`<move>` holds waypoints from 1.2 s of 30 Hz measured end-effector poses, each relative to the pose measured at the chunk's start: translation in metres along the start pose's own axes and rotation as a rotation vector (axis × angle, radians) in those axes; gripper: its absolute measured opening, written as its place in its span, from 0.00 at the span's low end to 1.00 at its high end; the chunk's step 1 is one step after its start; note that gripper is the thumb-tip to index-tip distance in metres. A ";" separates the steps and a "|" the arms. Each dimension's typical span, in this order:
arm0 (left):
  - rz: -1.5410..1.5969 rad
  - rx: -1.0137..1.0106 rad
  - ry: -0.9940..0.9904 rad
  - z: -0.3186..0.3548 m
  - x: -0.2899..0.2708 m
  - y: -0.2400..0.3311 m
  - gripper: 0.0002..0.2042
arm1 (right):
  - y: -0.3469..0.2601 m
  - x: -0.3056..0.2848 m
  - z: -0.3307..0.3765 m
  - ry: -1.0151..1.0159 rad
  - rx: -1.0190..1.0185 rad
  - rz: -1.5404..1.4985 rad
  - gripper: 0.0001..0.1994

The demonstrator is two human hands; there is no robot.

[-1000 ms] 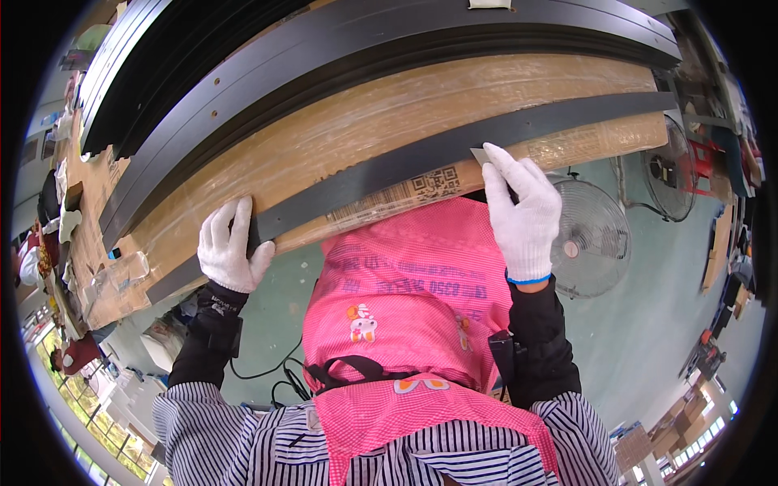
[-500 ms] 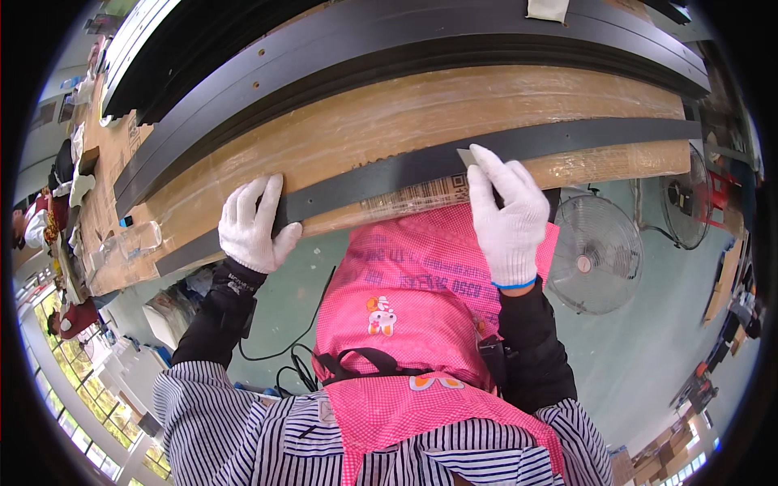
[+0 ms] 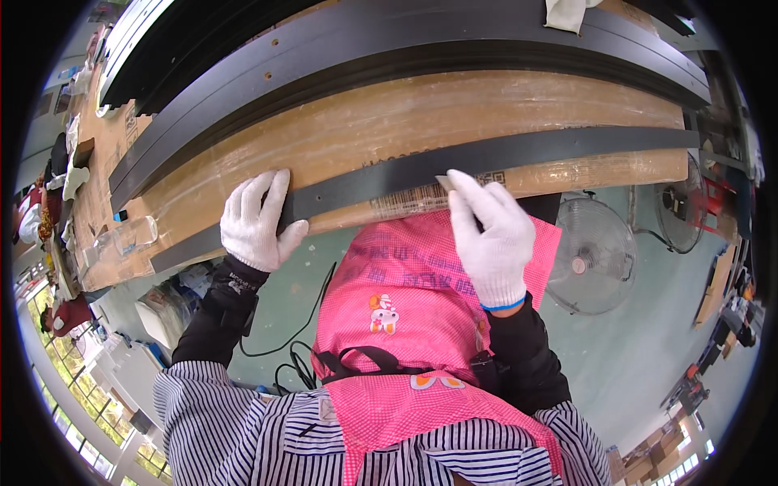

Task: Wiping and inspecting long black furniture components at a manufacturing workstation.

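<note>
A long, thin dark grey strip (image 3: 389, 174) with small holes lies along the near edge of cardboard covered in clear plastic. My gloved left hand (image 3: 258, 220) grips the strip left of its middle, with the fingers over its top and the thumb at the near edge. To the right, my gloved right hand (image 3: 493, 235) pinches a small flat grey piece (image 3: 444, 183) against the strip's near edge. Only a corner of that piece shows, so its kind is unclear.
Wider dark grey bars (image 3: 405, 40) are stacked on the far side of the cardboard (image 3: 486, 97). A white cloth (image 3: 567, 12) hangs over them. Clear tape or plastic (image 3: 130, 236) lies at the left. A floor fan (image 3: 590, 255) stands at the right below the work surface.
My right hand has slid left along the strip with the small grey piece. My left hand keeps its grip at nearly the same place. The view has shifted slightly.
</note>
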State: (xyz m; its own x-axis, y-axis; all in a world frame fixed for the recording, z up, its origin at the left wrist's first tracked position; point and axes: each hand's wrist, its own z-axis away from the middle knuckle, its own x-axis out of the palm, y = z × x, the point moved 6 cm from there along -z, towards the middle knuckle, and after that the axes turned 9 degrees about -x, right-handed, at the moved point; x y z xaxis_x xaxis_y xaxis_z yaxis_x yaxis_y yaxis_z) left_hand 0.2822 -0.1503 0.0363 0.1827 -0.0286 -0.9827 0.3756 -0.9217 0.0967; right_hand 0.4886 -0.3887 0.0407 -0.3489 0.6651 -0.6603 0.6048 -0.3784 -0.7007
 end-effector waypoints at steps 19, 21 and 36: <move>0.030 -0.011 -0.016 -0.001 -0.002 0.004 0.35 | 0.007 -0.009 -0.004 -0.018 -0.033 0.007 0.14; 0.032 -0.008 -0.013 -0.001 -0.002 0.004 0.35 | 0.009 -0.008 -0.003 -0.035 0.007 -0.006 0.14; 0.033 -0.006 -0.015 -0.001 -0.004 0.005 0.35 | 0.014 -0.012 -0.014 0.036 0.023 -0.022 0.12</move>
State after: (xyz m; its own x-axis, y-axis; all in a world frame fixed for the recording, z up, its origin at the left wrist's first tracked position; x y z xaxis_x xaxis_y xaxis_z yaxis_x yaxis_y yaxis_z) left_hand 0.2846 -0.1542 0.0406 0.1816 -0.0652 -0.9812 0.3752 -0.9177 0.1304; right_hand 0.5107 -0.3930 0.0426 -0.3356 0.6958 -0.6351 0.5808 -0.3780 -0.7210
